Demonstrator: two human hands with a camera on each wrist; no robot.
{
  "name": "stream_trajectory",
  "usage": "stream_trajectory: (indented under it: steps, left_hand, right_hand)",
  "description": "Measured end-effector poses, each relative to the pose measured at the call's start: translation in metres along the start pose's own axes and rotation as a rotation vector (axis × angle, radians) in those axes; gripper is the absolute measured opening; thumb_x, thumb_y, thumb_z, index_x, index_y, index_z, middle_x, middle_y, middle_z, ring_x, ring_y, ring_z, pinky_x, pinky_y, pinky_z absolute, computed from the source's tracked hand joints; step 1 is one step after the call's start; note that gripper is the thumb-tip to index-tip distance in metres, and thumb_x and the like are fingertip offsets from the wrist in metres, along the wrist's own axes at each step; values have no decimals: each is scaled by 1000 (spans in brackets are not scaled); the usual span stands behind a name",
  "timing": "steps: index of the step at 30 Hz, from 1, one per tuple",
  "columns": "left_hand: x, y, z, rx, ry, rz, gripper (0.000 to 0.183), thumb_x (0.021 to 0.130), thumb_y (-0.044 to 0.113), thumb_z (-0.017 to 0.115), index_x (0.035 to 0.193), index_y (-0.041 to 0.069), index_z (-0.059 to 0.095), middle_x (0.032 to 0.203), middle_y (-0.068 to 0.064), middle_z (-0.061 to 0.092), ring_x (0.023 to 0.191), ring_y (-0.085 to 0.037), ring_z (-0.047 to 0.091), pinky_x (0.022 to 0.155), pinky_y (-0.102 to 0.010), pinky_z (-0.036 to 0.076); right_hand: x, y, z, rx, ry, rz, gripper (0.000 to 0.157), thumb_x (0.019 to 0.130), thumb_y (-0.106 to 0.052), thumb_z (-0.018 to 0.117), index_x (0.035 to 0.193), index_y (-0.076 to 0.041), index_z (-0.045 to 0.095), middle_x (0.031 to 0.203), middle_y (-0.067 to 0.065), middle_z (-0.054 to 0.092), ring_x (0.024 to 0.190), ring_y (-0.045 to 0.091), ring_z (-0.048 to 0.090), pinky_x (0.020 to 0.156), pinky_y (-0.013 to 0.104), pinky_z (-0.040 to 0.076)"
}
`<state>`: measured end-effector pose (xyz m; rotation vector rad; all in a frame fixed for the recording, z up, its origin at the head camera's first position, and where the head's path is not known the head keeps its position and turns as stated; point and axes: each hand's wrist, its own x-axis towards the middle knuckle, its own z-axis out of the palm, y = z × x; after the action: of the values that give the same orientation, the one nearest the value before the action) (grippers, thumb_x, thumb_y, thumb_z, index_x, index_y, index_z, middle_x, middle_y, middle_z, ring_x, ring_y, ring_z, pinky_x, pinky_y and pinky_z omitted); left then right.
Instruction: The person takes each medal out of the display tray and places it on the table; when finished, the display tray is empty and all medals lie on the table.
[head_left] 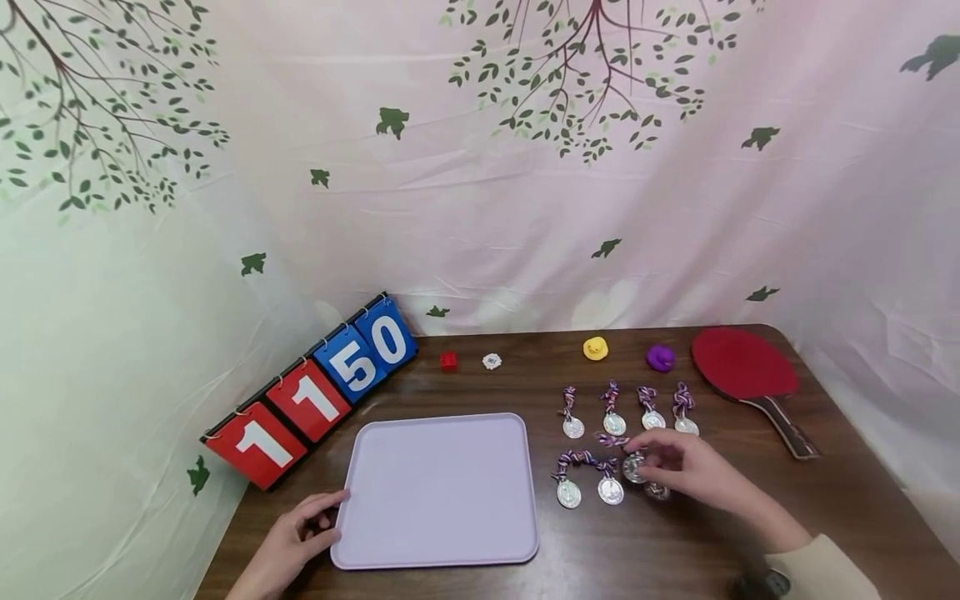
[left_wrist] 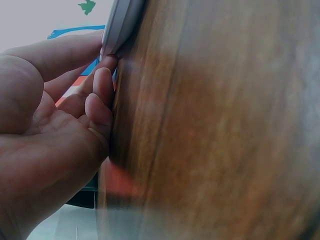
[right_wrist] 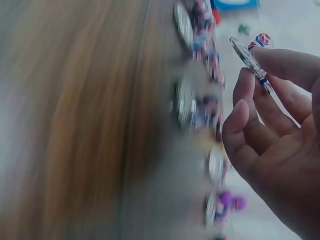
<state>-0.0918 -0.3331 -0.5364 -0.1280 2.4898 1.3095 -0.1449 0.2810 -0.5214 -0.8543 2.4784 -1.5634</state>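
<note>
At the left edge of a pale lilac tray point(head_left: 435, 492), my left hand point(head_left: 288, 537) rests with fingertips against the rim. The left wrist view shows its fingers loosely bent, one reaching the tray's side point(left_wrist: 117, 30). My right hand point(head_left: 693, 471) pinches a silver medal point(right_wrist: 246, 56) by its disc, raised off the table, its red, white and blue ribbon point(head_left: 613, 439) bunched beside it. Another medal point(head_left: 657, 492) is partly hidden under this hand. To its left lie two medals, one nearer point(head_left: 611, 490) and one farther point(head_left: 568, 494). Behind is a row of several more medals point(head_left: 614, 424).
A flip scoreboard point(head_left: 311, 392) stands at the left. Along the back are a red brick point(head_left: 447, 361), a white scalloped disc point(head_left: 491, 361), a yellow duck point(head_left: 596, 348) and a purple duck point(head_left: 661, 358). A red table-tennis bat point(head_left: 742, 362) lies at the right, on the wooden table point(head_left: 847, 492).
</note>
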Motion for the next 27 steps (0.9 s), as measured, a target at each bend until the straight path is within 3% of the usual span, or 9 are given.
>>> stream_trajectory:
  steps: [5, 11, 22, 27]
  left_hand:
    - [-2, 1, 2, -15, 1, 2, 47, 82, 19, 74, 127, 27, 61, 115, -6, 53, 95, -23, 48, 69, -26, 43]
    - [-3, -2, 3, -22, 0, 12, 47, 82, 18, 74, 126, 27, 61, 115, -6, 53, 95, -23, 48, 69, -26, 42]
    - [-4, -6, 3, 16, -10, 7, 48, 83, 22, 74, 128, 28, 60, 116, -6, 53, 94, -22, 48, 68, -25, 43]
    - [-4, -5, 4, 23, -11, 14, 47, 83, 21, 74, 127, 28, 60, 115, -5, 53, 93, -22, 49, 68, -25, 43]
  right_hand:
    - [-26, 11, -24, -111, 24, 131, 34, 83, -17, 74, 115, -11, 63, 101, 3, 65, 74, 14, 64, 59, 27, 48]
    - [-48, 23, -34, -214, 69, 166, 34, 80, -16, 77, 112, -13, 64, 97, 1, 65, 72, 11, 63, 63, 24, 47]
    - [-52, 24, -34, -475, 135, 12, 45, 64, 2, 83, 101, -16, 66, 96, -4, 62, 68, 3, 53, 59, 22, 42]
    - [-55, 26, -33, -530, 136, -19, 49, 60, 4, 83, 100, -18, 66, 101, -3, 58, 72, 4, 52, 60, 21, 41]
